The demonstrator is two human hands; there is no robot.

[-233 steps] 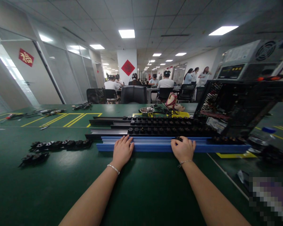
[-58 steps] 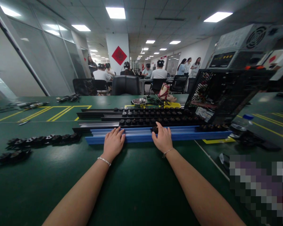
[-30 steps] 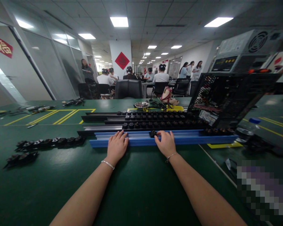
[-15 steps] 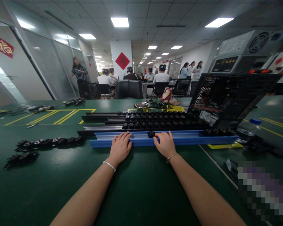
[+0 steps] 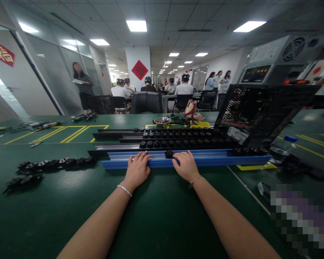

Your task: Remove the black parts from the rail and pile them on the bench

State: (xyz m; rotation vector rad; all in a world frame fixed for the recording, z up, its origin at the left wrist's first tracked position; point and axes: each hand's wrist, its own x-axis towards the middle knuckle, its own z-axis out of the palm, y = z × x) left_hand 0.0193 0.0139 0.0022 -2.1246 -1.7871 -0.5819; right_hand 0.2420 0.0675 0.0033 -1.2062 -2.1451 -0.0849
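Observation:
A long blue channel rail (image 5: pixel 162 164) lies crosswise on the green table in front of me. My left hand (image 5: pixel 137 167) is closed over its left part, fingers across the top and thumb at the near side. Inside the channel sits a small black block (image 5: pixel 169 154) that looks like a socket module. Fingertips of my right hand (image 5: pixel 185 165) press on the block's right side, the other fingers lying over the rail. Several similar black modules (image 5: pixel 248 151) fill the rail's right end.
Behind lie black rails (image 5: pixel 117 146) with rows of modules. Loose modules (image 5: pixel 56 163) lie at left, a metal bowl (image 5: pixel 162 121) at the back. An open computer case (image 5: pixel 270 111) and a bottle (image 5: pixel 283 149) stand at right. A person (image 5: pixel 82 84) stands beyond the table.
My right hand and the black module have slid a little left along the channel. My left hand stays on the rail. The person at the back left has moved left.

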